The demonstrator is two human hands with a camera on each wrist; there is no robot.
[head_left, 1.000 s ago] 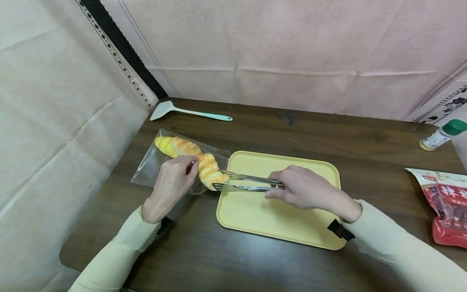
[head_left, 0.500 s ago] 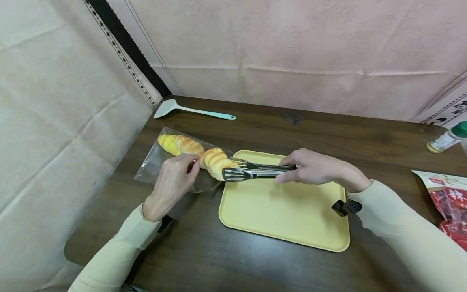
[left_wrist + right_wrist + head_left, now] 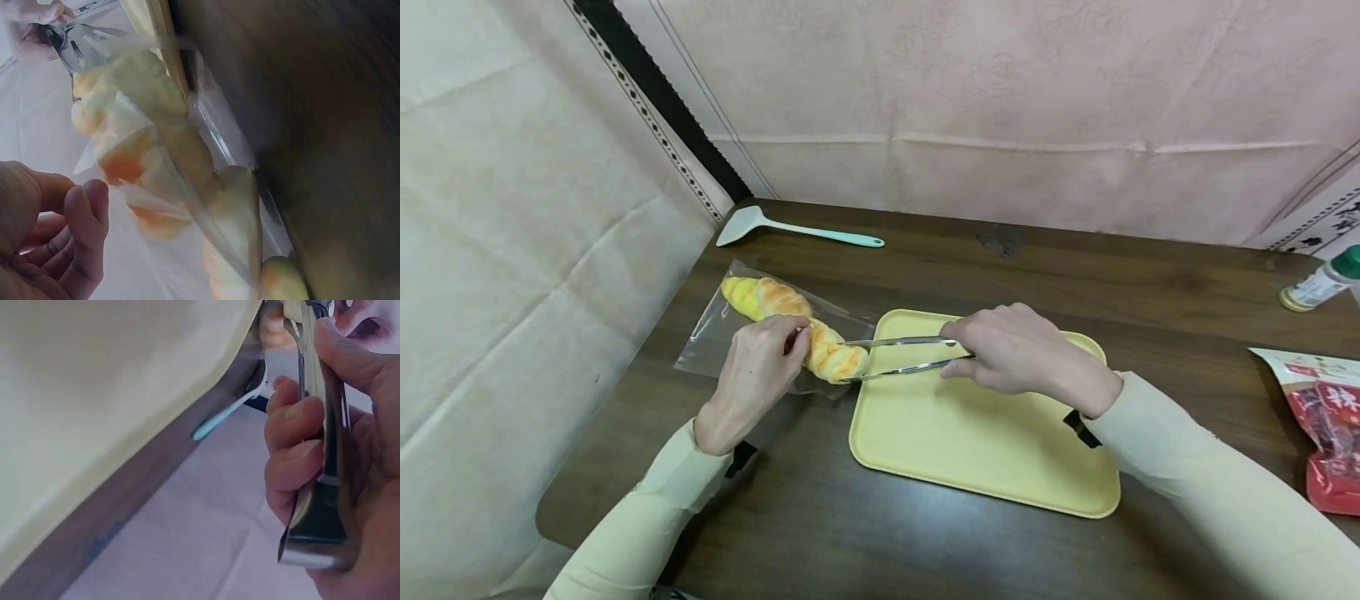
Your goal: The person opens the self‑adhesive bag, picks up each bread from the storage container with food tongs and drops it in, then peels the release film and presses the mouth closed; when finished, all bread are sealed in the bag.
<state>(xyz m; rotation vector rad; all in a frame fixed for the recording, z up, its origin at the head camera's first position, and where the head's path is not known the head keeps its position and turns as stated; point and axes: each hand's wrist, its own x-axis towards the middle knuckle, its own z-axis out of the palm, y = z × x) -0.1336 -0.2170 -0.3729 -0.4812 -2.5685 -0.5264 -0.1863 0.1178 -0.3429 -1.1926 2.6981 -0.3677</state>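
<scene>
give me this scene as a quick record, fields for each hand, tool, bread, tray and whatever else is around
left hand: pinches the clear bag
right hand: holds the metal tongs
tool position: tongs' tips on either side of the near end of a striped roll
other bread: yellow roll at the bag's far end
unclear: whether the striped roll is fully inside the bag
tray: yellow tray, right of the bag
back of table: pale blue spatula
right side: green-capped bottle, red packet
</scene>
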